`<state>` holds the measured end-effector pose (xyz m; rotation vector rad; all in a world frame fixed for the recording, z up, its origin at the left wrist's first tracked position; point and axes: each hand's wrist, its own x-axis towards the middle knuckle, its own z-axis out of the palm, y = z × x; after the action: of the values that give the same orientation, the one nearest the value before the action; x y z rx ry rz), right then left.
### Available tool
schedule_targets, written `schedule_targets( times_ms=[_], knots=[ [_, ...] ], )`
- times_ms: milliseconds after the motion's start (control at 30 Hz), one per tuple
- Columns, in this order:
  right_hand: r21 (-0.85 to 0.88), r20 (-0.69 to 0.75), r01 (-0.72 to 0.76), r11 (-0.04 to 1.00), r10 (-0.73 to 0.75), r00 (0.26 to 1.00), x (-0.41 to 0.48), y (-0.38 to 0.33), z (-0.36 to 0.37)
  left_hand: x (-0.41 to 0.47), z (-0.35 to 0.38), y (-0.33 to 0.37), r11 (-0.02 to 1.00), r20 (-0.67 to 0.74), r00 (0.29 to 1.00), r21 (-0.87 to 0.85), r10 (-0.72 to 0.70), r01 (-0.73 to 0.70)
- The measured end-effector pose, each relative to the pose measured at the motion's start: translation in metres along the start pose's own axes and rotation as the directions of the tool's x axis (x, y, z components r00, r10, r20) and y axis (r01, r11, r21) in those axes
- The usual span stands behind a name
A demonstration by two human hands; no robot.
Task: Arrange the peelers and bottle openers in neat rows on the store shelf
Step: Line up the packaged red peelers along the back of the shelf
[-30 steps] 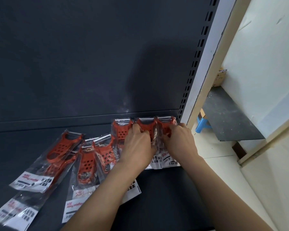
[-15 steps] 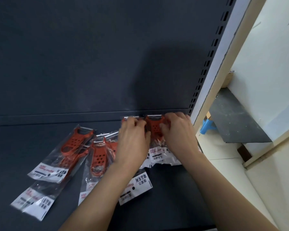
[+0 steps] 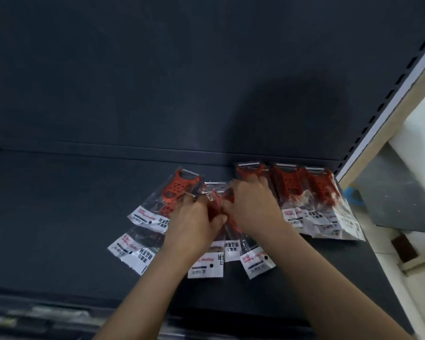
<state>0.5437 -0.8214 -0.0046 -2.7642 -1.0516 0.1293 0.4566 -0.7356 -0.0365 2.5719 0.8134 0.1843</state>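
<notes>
Dark shelf (image 3: 59, 217), dark back panel (image 3: 157, 69), pale floor (image 3: 422, 285) beside, left hand (image 3: 192, 224) and right hand (image 3: 253, 209) gripping bagged peelers (image 3: 216, 207)

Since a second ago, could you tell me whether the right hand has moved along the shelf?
Yes. The right hand has shifted left, away from the slotted upright, leaving two peelers showing between them.

Both bare forearms reach forward and converge. The left hand (image 3: 192, 224) and right hand (image 3: 254, 209) lie palm-down, thumbs nearly touching, curled fingers gripping bagged peelers (image 3: 217, 209) beneath them.
</notes>
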Motion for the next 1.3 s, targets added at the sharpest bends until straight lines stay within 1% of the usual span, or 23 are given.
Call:
schedule_targets(
  times_ms=[100, 333, 433, 600, 767, 867, 1000, 1100, 1200, 1300],
  knots=[
    [-0.064, -0.005, -0.004, 0.998, 0.003, 1.000, -0.004, -0.008, -0.002, -0.001, -0.001, -0.005, 1.000, 0.060, 0.998, -0.024, 0.015, -0.013],
    [-0.078, 0.022, -0.048, 0.996, 0.050, 0.999, -0.016, -0.019, 0.000, 0.001, 0.001, -0.011, 0.979, -0.018, 0.999, -0.198, 0.036, -0.039],
    [-0.101, 0.049, -0.058, 0.993, 0.063, 0.997, -0.020, -0.024, 0.002, 0.002, 0.003, -0.015, 0.975, -0.048, 0.999, -0.217, 0.024, -0.034],
    [-0.075, 0.043, -0.123, 0.990, 0.126, 0.991, -0.024, -0.033, 0.006, 0.002, 0.003, -0.020, 0.962, -0.092, 0.996, -0.271, -0.010, -0.016],
    [-0.097, 0.039, -0.133, 0.986, 0.137, 0.990, -0.023, -0.035, 0.013, -0.002, -0.004, -0.022, 0.955, -0.103, 0.994, -0.296, -0.021, -0.011],
    [-0.040, 0.001, -0.149, 0.988, 0.149, 0.989, -0.021, -0.036, 0.014, -0.002, -0.006, -0.022, 0.947, -0.133, 0.990, -0.320, -0.048, 0.003],
    [0.142, -0.080, -0.169, 0.975, 0.181, 0.980, -0.022, -0.039, 0.005, -0.003, -0.015, -0.019, 0.934, -0.204, 0.976, -0.356, -0.073, -0.004],
    [0.227, -0.131, -0.170, 0.959, 0.203, 0.970, -0.022, -0.037, -0.001, -0.002, -0.020, -0.013, 0.928, -0.254, 0.965, -0.372, -0.066, -0.034],
    [0.263, -0.191, -0.183, 0.947, 0.237, 0.953, -0.022, -0.027, -0.006, 0.001, -0.020, -0.002, 0.919, -0.276, 0.961, -0.385, -0.032, -0.080],
    [0.265, -0.274, -0.224, 0.938, 0.296, 0.915, -0.023, -0.004, -0.012, 0.005, -0.017, 0.017, 0.911, -0.273, 0.962, -0.394, 0.013, -0.124]
  ],
)
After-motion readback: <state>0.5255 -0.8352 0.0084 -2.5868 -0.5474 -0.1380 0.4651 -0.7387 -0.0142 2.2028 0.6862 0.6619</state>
